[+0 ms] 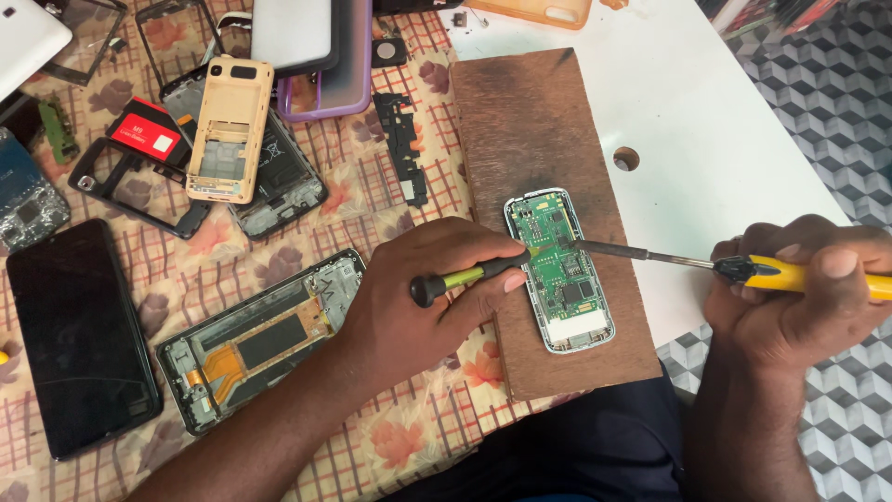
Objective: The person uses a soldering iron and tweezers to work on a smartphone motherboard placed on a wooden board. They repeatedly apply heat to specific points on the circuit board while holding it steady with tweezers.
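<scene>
The phone [560, 271], opened with its green circuit board bare, lies on a brown wooden board [539, 139] at the near right of the table. Its long axis runs far to near, tilted a little so the near end sits further right. It lies between the two hands.

The left hand [437, 297] rests just left of the phone, closed around a short tool [469, 275] with a black and green handle. The tool points right, and its tip meets the far-left part of the circuit board. The thumb tip is just beside the phone's left edge.

The right hand [804, 297] is further off, well to the right and past the wooden board's edge, closed around the yellow handle of a soldering iron [706, 263]. Its long thin shaft reaches left across the wood, and the tip comes to the board's far part, very near the other tool's tip. Whether the two tips touch cannot be told.

So both tools cross the phone's long axis from opposite sides, and the left hand is the nearer one.

Left of the wood, on a flowered cloth [372, 186], lie phone frames, a dark screen [79, 335] and loose parts.
</scene>
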